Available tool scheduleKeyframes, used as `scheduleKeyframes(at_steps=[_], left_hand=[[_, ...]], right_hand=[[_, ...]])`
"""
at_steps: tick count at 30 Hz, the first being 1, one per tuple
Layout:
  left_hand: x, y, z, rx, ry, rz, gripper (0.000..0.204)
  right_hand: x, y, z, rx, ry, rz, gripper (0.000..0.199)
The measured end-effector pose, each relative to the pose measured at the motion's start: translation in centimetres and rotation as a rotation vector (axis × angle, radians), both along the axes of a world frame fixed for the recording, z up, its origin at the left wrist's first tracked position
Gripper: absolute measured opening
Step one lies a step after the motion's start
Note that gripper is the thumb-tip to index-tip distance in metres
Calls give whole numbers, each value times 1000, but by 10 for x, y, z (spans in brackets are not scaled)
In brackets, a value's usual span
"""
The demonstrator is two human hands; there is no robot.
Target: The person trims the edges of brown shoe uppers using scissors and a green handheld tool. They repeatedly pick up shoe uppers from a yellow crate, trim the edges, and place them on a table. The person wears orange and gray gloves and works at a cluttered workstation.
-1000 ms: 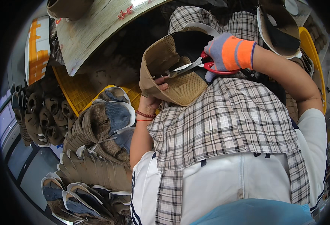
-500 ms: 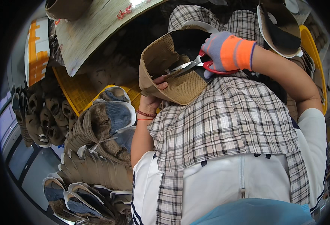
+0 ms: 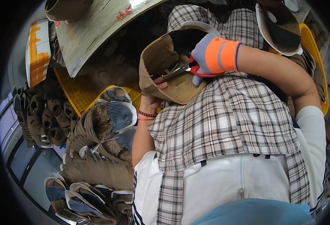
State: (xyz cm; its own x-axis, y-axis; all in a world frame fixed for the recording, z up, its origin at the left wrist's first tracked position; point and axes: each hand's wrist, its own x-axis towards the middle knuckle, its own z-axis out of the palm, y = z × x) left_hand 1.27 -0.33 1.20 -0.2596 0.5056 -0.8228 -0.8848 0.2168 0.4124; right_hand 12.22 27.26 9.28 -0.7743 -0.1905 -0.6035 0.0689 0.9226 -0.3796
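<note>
A brown shoe upper [image 3: 147, 73] with tan mesh lining and a black part inside is held above my lap. My left hand [image 3: 159, 84], bare, grips its near left edge, with fingertips showing inside the opening and the rest of the hand partly behind the material. In my right hand [image 3: 206, 56], wearing a grey and orange glove, are red-handled scissors [image 3: 208, 74]. The blades reach into the upper, close to my left fingers, and look nearly closed. Whether they touch the lining I cannot tell.
Stacks of brown shoe uppers [image 3: 101, 170], some with blue and fur-like lining, stand at my left. Yellow crates [image 3: 73, 93] sit behind them. A worn tabletop [image 3: 97, 35] juts in at the far left. Another upper [image 3: 281, 32] rests by a yellow basket [image 3: 319, 69] at right.
My right hand has moved left and slightly down, pushing the scissors deeper into the upper. The blades have come closer together. My left hand and the upper stay nearly still.
</note>
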Motion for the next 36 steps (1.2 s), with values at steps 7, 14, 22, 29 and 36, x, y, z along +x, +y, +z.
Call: scheduleKeyframes(at_steps=[7,14,22,29,36], left_hand=[[0,1,4,-1,-21,-15,33],[-6,-5,-12,174,271,20,26],[-17,29,-13,412,175,160,40],[-23,31,-11,373,204,88,51],[-32,10,-13,251,203,71,37]], right_hand=[[0,-2,1,-38,62,-12,49],[2,37,2,-143,-158,-41,40],[-23,48,-17,-414,-456,23,47],[-42,39,-39,-410,-479,34,39],[-48,42,-45,-457,-481,103,40]])
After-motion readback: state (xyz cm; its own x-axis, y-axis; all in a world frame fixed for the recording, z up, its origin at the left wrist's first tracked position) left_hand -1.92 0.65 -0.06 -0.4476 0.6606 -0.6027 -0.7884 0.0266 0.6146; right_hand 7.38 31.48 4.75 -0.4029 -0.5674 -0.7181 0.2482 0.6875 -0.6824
